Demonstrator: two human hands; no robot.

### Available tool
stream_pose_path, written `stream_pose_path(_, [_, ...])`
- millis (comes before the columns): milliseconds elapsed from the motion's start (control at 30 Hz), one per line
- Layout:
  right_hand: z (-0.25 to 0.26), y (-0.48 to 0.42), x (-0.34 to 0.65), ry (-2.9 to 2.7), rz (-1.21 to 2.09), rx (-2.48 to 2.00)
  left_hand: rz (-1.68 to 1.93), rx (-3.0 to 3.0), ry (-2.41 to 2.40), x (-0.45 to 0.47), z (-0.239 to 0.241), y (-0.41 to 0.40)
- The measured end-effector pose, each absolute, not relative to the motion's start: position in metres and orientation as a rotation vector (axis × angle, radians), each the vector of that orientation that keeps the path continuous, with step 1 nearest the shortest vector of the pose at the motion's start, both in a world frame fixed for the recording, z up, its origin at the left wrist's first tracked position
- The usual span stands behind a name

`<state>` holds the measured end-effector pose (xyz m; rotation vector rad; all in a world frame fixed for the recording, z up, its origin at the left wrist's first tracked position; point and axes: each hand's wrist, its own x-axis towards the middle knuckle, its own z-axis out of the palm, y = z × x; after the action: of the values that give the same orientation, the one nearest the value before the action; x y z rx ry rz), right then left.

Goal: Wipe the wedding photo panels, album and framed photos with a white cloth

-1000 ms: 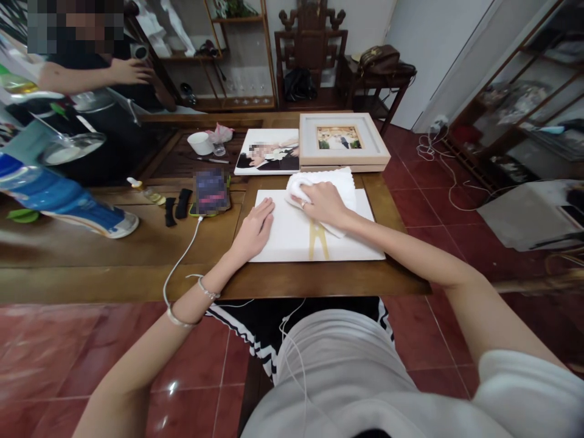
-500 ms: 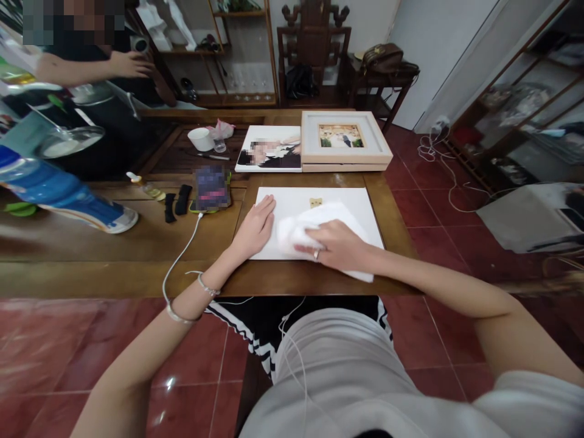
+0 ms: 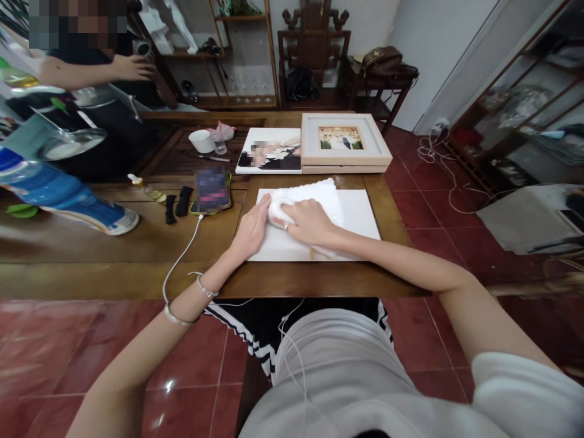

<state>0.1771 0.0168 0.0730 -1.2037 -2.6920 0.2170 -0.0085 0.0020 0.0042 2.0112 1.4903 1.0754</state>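
Note:
A white rectangular panel [image 3: 360, 210] lies flat on the wooden table, close to its front edge. My left hand [image 3: 250, 231] rests on the panel's left side with fingers stretched out, holding nothing. Bunched under the fingers of my right hand [image 3: 312, 222] is a white cloth [image 3: 326, 194], pressed onto the panel's upper left part. The cloth's loose end spreads behind and to the right of that hand, and its bunched part meets my left fingertips. A tan mark [image 3: 314, 252] shows near the panel's lower edge, too small and blurred to name.
Behind the panel are a photo print [image 3: 269, 152] and a framed picture [image 3: 347, 141]. Left on the table [image 3: 210, 243] are a phone [image 3: 212, 191] with a charging cable, black strips [image 3: 184, 201], a small bottle [image 3: 148, 188] and a large blue bottle [image 3: 68, 194]. Another person [image 3: 100, 70] stands far left.
My right hand has swept the cloth left and away from me across the panel, up to my left fingertips. The small gold piece seen earlier near the far edge is now covered. My left hand stays nearly still.

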Motion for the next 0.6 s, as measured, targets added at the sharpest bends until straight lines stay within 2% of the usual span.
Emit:
stream_pose_path(133, [0.080,-0.012,0.181,-2.958,0.422,-0.773,1.228,1.875,1.470,-0.010,0.004,0.000])
stream_pose_path(267, [0.094,-0.015,0.204,-2.983,0.645,-0.642,1.137,1.951,1.463,-0.010,0.003,0.001])
stream_pose_path(400, [0.103,0.004,0.227,-2.852,0.808,-0.791,0.922,2.130,1.477,-0.008,0.002,0.004])
stream_pose_path(600, [0.095,0.051,0.224,-2.553,0.646,-1.269,0.864,2.188,1.484,-0.008,0.000,0.006])
